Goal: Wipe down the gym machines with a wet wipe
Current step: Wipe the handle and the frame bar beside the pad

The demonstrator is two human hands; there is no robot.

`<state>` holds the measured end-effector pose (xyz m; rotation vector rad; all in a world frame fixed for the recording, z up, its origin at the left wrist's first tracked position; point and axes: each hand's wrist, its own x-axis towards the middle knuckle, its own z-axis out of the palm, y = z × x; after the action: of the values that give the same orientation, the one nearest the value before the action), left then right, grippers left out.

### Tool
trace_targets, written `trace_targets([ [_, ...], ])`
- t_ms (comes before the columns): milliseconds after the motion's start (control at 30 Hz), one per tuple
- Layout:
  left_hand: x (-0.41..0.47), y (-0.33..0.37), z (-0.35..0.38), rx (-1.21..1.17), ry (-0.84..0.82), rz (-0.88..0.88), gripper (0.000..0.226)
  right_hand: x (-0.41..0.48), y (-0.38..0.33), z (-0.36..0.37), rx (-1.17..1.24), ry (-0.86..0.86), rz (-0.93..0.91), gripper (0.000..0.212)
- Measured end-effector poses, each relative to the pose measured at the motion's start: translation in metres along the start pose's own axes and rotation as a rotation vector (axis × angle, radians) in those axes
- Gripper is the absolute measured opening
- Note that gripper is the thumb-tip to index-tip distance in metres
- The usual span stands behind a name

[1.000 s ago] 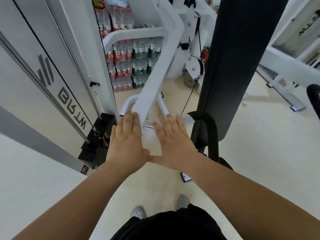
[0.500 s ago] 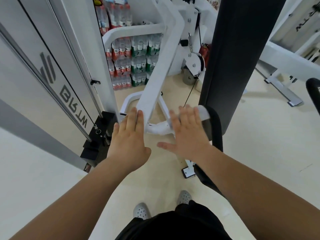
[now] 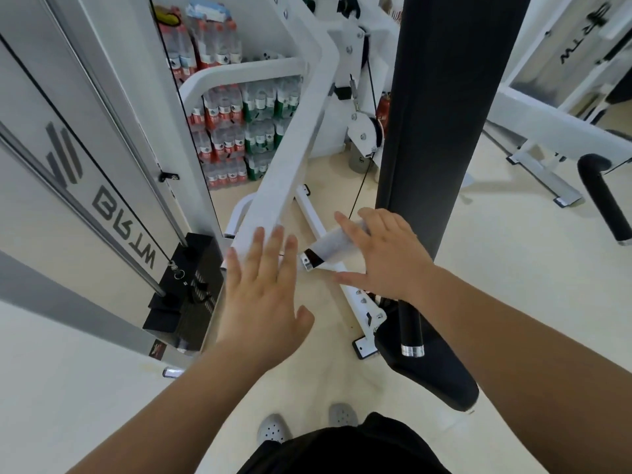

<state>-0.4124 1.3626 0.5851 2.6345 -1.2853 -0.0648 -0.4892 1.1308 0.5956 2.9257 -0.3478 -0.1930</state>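
The white wet wipe [image 3: 331,246] lies wrapped over a short black handle with a chrome end cap [image 3: 308,262], just right of the white square-tube steel arm [image 3: 290,159] of the gym machine. The right hand [image 3: 388,260] lies on top of the wipe, its fingers [image 3: 343,223] nearly straight and spread, pressing the cloth onto the handle, with the thumb stretched out below it. The left hand [image 3: 265,295] is flat and open and holds nothing; its fingertips lie over the lower end of the white arm. A tall black padded upright [image 3: 444,97] stands just behind the right hand, with a black seat pad [image 3: 434,381] below the wrist. A black weight stack [image 3: 191,285] sits to the left, and shrink-wrapped packs of bottled water [image 3: 236,131] are stacked farther back.
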Motion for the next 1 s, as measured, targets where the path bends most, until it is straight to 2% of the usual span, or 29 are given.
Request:
trace_targets([
  [67,0.004,0.017,0.006,-0.033,-0.085,0.071,0.097,-0.011,0.012,0.005,0.041,-0.013,-0.011,0.110],
  [167,0.016,0.039,0.011,-0.008,-0.187,0.079,0.098,-0.032,0.027,0.011,0.152,-0.033,-0.027,0.116],
  [300,0.027,0.064,0.016,-0.013,-0.194,-0.039,0.101,-0.075,0.044,0.029,0.382,-0.071,-0.063,0.123],
  [433,0.029,0.086,0.025,0.052,-0.182,-0.159,0.109,-0.112,0.045,0.051,0.710,-0.177,-0.087,0.123],
  [567,0.032,0.100,0.030,0.096,-0.190,-0.269,0.115,-0.090,0.044,0.056,0.911,-0.115,-0.106,0.116],
  [667,0.032,0.107,0.027,0.119,-0.189,-0.309,0.115,-0.046,0.051,0.041,0.983,-0.042,-0.131,0.117],
  [800,0.031,0.113,0.020,0.106,-0.206,-0.357,0.119,-0.014,0.061,0.027,0.950,0.026,-0.224,0.115],
  [933,0.036,0.120,0.013,0.123,-0.251,-0.388,0.121,-0.051,0.064,0.058,0.951,0.069,-0.311,0.126],
  [1000,0.037,0.123,0.012,0.120,-0.278,-0.421,0.122,-0.085,0.057,0.082,1.058,0.050,-0.350,0.131],
])
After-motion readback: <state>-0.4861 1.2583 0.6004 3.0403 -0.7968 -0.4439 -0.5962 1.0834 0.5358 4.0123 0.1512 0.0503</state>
